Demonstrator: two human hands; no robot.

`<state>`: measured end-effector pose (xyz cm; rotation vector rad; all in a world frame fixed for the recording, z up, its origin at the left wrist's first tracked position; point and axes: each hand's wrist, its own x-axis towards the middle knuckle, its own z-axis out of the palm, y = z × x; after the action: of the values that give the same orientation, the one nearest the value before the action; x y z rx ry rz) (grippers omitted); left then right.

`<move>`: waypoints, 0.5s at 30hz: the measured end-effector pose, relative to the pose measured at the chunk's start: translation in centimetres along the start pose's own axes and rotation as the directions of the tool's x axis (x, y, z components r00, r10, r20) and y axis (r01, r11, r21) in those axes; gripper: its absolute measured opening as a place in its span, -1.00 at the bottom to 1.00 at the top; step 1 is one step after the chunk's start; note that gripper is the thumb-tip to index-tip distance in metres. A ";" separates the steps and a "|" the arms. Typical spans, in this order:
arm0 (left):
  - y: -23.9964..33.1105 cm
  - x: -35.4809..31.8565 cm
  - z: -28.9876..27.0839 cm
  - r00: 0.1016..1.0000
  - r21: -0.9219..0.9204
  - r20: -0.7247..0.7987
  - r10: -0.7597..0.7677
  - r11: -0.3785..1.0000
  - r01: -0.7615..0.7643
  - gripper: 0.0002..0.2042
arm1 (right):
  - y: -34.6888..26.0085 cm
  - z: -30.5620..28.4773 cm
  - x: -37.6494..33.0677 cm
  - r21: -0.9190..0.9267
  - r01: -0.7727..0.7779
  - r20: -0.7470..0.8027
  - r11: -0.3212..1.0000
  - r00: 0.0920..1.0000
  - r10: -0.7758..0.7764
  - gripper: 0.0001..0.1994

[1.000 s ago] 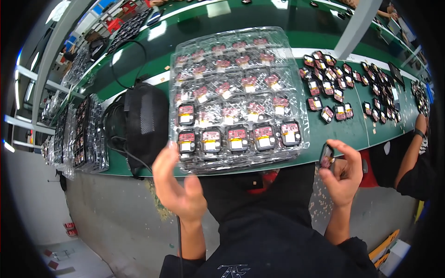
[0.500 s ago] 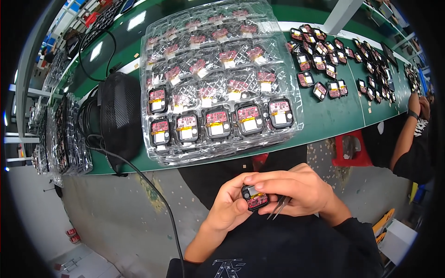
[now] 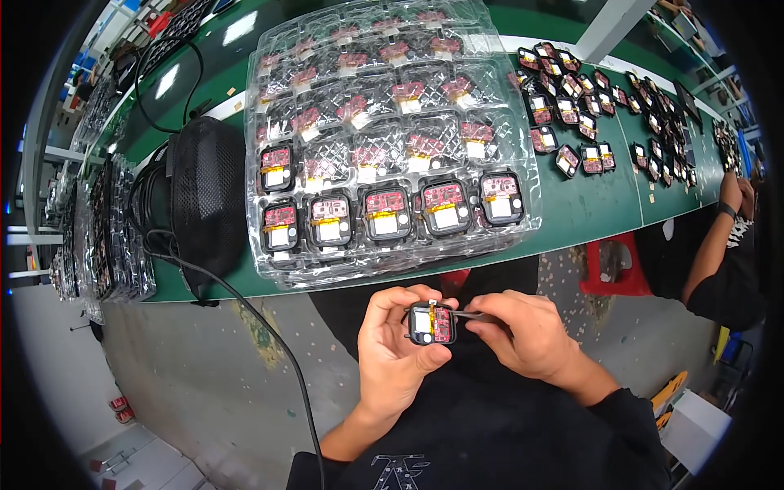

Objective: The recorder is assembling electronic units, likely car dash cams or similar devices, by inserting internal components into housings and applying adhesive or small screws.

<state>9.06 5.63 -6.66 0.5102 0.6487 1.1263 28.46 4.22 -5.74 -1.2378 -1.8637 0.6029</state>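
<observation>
My left hand (image 3: 389, 353) grips a small black device housing (image 3: 442, 325) by its edges, thumb below and fingers behind. Its open face shows a red circuit board, a white block and a strip of yellow tape. In my right hand (image 3: 527, 335) is a pair of tweezers (image 3: 466, 315), pinched between thumb and fingers, with its tips at the housing's right edge. Whether the tips touch the board is too small to tell. Beyond my hands lies a stack of clear plastic trays (image 3: 523, 237), with several similar housings (image 3: 386, 214) in the front row.
On the green table (image 3: 604, 204), loose housings (image 3: 567, 110) lie in heaps at the right. A black mesh pouch (image 3: 211, 196) and a black cable (image 3: 273, 331) are at the left, near more stacked trays (image 3: 106, 237). A co-worker's arm (image 3: 710, 253) reaches in at far right, beside a red stool (image 3: 612, 265).
The housing has turned about a quarter turn and risen slightly in my left hand. My right hand has drawn away rightward, and the tweezers now point left at the housing's edge.
</observation>
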 end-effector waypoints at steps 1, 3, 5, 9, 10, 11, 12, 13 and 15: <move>0.0 0.0 0.0 1.000 0.007 0.017 0.001 1.000 -0.001 -0.36 | 0.0 0.0 0.1 0.001 -0.001 0.000 1.000 1.000 0.001 -0.53; 0.0 0.0 -0.1 0.999 0.013 0.035 0.000 1.000 0.000 -0.37 | -0.1 0.0 0.6 -0.138 0.075 -0.018 0.988 0.997 -0.078 -0.61; 0.0 -0.1 -0.1 0.999 0.044 0.032 0.003 0.999 -0.005 -0.37 | -0.4 -0.2 0.8 -0.199 0.098 -0.040 0.975 0.993 -0.108 -0.64; -0.2 -0.1 -0.1 1.000 0.052 0.025 0.012 0.999 -0.013 -0.37 | -0.4 -0.1 1.2 -0.303 0.150 -0.084 0.941 0.979 -0.184 -0.71; -0.2 -0.1 -0.1 1.000 0.055 0.031 0.005 0.998 -0.006 -0.37 | -0.4 -0.1 1.1 -0.303 0.152 -0.084 0.941 0.979 -0.185 -0.71; -0.2 -0.2 -0.1 0.999 0.058 0.036 -0.003 0.998 0.001 -0.37 | -0.4 -0.1 1.0 -0.304 0.153 -0.078 0.940 0.980 -0.185 -0.72; -0.2 -0.2 -0.1 0.999 0.059 0.034 -0.002 0.998 0.000 -0.37 | -0.3 -0.1 1.0 -0.304 0.155 -0.072 0.940 0.980 -0.185 -0.73; -0.2 -0.2 0.1 1.000 0.052 0.029 0.000 0.999 -0.002 -0.38 | -0.3 0.0 1.0 -0.302 0.157 -0.071 0.940 0.980 -0.186 -0.73; -0.1 -0.2 0.2 1.000 0.045 0.024 0.003 0.999 -0.004 -0.38 | -0.2 0.2 0.9 -0.220 0.146 -0.099 0.964 0.980 -0.171 -0.74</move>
<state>9.19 5.40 -6.58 0.5625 0.6536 1.1089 28.04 4.98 -5.32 -1.2154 -1.9427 0.2438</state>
